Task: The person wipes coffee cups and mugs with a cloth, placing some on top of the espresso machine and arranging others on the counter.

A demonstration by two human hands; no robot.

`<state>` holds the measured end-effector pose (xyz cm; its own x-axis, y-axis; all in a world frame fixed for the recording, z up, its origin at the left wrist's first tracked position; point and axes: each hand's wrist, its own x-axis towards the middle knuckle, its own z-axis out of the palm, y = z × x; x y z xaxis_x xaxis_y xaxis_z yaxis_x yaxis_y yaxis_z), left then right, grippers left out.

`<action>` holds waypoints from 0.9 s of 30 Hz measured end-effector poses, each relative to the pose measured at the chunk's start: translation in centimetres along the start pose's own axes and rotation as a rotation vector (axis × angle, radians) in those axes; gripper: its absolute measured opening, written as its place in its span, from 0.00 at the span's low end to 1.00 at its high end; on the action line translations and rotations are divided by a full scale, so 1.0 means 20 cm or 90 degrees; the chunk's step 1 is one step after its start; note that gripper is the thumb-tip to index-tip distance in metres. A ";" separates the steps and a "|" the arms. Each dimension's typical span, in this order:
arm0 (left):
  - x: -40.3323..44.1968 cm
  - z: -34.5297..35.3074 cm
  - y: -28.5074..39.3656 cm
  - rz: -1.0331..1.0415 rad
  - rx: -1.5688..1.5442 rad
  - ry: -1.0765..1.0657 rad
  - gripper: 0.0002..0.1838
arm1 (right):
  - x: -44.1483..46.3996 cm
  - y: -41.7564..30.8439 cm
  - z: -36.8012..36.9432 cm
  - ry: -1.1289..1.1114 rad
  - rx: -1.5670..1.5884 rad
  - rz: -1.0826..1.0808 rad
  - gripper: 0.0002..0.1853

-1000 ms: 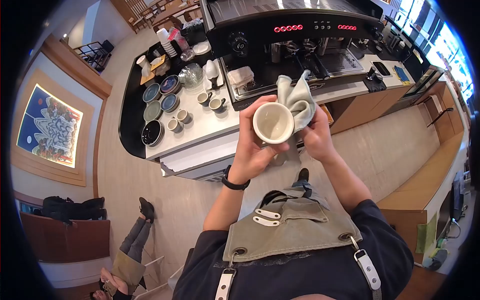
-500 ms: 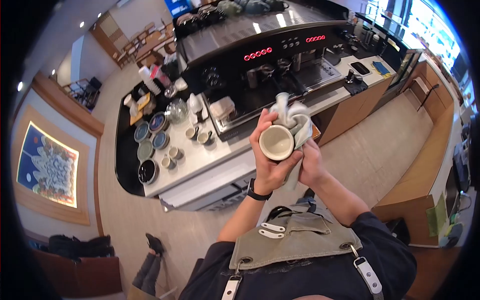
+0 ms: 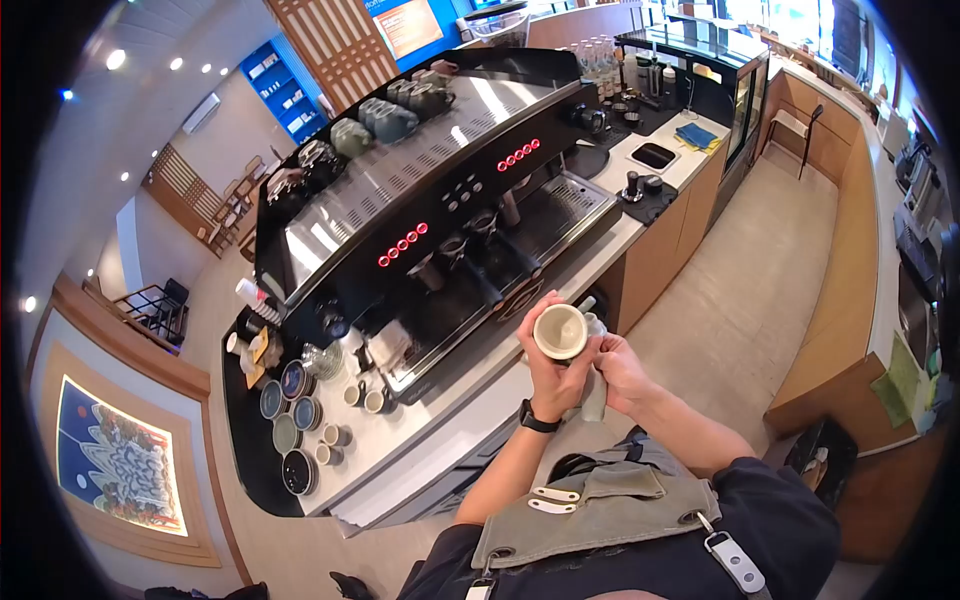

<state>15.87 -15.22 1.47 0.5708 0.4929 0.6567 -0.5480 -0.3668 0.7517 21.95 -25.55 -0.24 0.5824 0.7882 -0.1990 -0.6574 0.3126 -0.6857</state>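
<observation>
A cream cup (image 3: 560, 332) is held in front of my apron, its round mouth facing me. Wrapped around its left side and underneath, my left hand (image 3: 547, 378) grips it; a dark band is on that wrist. My right hand (image 3: 622, 374) is closed on a pale grey cloth (image 3: 594, 396), pressed against the cup's right side. Part of the cloth hangs below the fingers, and a bit pokes up behind the cup. The cup's outer wall is mostly hidden by hands and cloth.
A large espresso machine (image 3: 440, 220) stands on the counter ahead, with mugs (image 3: 385, 120) on top. Stacked plates (image 3: 286, 432) and small cups (image 3: 336, 435) sit at the counter's left end. A blue cloth (image 3: 695, 136) lies far right, near a glass display case (image 3: 740, 85).
The view has tilted up and turned, so more of the espresso machine shows. My hands and the cup sit lower in view. Less cloth now rises above the cup.
</observation>
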 end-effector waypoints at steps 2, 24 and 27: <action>0.12 0.09 0.00 -0.004 0.006 -0.045 0.43 | 0.06 -0.13 -0.06 -0.005 -0.005 -0.034 0.14; 2.97 -0.08 -0.17 -0.091 0.703 -0.132 0.39 | 0.16 -0.92 -1.26 0.160 0.048 -0.221 0.13; 3.12 -0.06 -0.40 -0.163 0.755 -0.234 0.33 | 0.15 -0.96 -1.42 0.213 0.022 -0.240 0.12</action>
<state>55.17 19.43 36.27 0.8186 0.4768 0.3203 0.3769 -0.8667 0.3268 49.92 -44.16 -7.63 0.9002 0.4055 -0.1587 -0.3832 0.5646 -0.7310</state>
